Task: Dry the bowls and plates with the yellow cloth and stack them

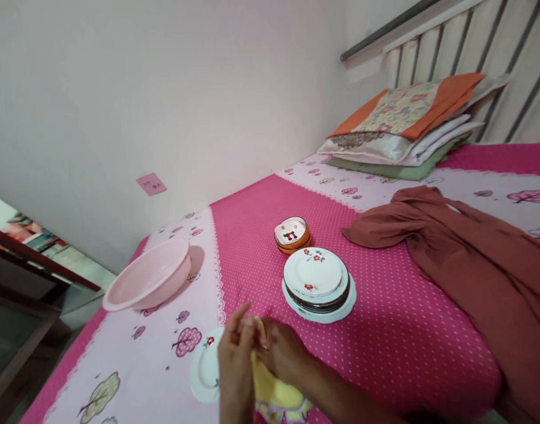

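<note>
Both my hands meet low in the middle of the view over a bed. My left hand and my right hand pinch the top edge of a yellow cloth that hangs between them. Just left of my left hand a white plate with a small red flower lies on the bedsheet. Beyond my hands stands a stack of white flowered plates, and behind it a short stack of orange bowls.
A pink plastic basin sits at the left edge of the bed near the wall. A brown garment is spread at the right. Folded pillows lie at the headboard. A dark wooden frame stands at far left.
</note>
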{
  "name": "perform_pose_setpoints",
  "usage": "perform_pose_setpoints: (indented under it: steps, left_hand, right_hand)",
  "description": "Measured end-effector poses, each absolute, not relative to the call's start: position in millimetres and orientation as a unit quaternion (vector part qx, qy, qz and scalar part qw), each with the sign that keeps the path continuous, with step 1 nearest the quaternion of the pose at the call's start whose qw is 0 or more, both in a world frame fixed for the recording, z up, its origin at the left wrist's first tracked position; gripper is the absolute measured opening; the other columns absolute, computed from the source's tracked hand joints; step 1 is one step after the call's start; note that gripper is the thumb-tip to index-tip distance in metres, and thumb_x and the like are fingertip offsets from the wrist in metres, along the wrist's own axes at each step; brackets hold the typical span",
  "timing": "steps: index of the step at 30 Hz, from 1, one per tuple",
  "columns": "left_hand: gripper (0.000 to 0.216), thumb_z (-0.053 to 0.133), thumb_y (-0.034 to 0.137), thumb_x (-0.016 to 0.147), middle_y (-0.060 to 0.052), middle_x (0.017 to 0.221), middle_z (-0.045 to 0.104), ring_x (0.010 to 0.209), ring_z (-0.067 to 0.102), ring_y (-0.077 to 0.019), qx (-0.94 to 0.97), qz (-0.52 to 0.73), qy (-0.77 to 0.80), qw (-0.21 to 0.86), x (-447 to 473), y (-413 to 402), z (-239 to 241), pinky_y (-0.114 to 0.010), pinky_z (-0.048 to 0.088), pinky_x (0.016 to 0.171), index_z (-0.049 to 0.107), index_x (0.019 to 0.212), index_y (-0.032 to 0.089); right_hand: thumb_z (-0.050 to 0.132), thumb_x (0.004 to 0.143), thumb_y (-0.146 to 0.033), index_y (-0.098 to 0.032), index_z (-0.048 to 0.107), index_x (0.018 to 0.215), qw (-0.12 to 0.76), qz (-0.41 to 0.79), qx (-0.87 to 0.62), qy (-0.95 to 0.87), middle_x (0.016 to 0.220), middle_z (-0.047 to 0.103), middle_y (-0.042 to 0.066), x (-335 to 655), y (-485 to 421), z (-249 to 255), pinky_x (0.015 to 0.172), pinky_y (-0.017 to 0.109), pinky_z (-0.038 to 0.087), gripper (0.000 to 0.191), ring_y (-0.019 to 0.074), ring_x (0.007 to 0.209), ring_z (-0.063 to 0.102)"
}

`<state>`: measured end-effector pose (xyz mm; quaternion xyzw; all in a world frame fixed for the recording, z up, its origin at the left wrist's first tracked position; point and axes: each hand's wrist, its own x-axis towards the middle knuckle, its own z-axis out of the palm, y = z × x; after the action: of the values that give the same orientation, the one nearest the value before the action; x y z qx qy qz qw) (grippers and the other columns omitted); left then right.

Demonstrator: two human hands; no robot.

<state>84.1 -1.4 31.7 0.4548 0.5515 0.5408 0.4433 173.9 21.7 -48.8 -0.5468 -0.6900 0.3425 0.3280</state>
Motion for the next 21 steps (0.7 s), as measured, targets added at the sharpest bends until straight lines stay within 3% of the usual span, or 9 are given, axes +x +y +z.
perform_pose_setpoints:
  steps: [3,6,12,15,21]
  left_hand:
    - [0.060,0.087,0.050,0.067,0.002,0.073,0.067,0.061,0.057,-0.0126,0.340,0.649,0.582,0.354,15,-10,32,-0.025,0.046,0.058,0.072,0.114,0.015]
    - [0.061,0.086,0.050,0.053,0.003,0.069,0.064,0.060,0.055,-0.0125,0.259,0.687,0.632,0.249,-47,-11,22,-0.026,0.043,0.056,0.071,0.102,0.016]
    - [0.069,0.066,0.072,0.058,-0.005,0.076,0.068,0.071,0.066,-0.0276,0.372,0.414,0.814,0.167,-89,-9,-10,-0.039,0.048,0.064,0.069,0.100,0.016]
    - [0.051,0.073,0.062,0.058,-0.002,0.068,0.064,0.067,0.063,-0.0293,0.395,0.353,0.833,0.158,-86,-8,-21,-0.039,0.042,0.063,0.067,0.087,0.021]
    - [0.020,0.068,0.043,0.074,0.000,0.066,0.060,0.067,0.061,-0.0273,0.435,0.303,0.837,0.139,-82,-9,-31,-0.036,0.035,0.063,0.061,0.080,0.025]
  right_hand:
    - [0.063,0.094,-0.040,-0.011,0.065,0.132,0.323,0.355,-0.569,-0.667,0.120,0.074,0.023,182,16,-57,0.093,0.043,0.050,0.048,0.0367,0.108,0.071]
    - [0.063,0.094,-0.039,-0.013,0.068,0.125,0.334,0.379,-0.571,-0.647,0.117,0.076,0.021,184,21,-61,0.091,0.038,0.051,0.041,0.0322,0.106,0.073]
    - [0.061,0.095,-0.045,-0.017,0.071,0.105,0.366,0.433,-0.541,-0.621,0.104,0.080,0.015,186,33,-69,0.078,0.030,0.052,0.031,0.0254,0.093,0.075]
    - [0.059,0.095,-0.045,-0.017,0.071,0.099,0.376,0.449,-0.532,-0.612,0.099,0.081,0.014,187,34,-72,0.074,0.030,0.052,0.030,0.0249,0.089,0.075]
    - [0.058,0.093,-0.047,-0.018,0.069,0.094,0.390,0.456,-0.523,-0.606,0.095,0.081,0.013,188,30,-69,0.071,0.032,0.053,0.031,0.0260,0.083,0.074]
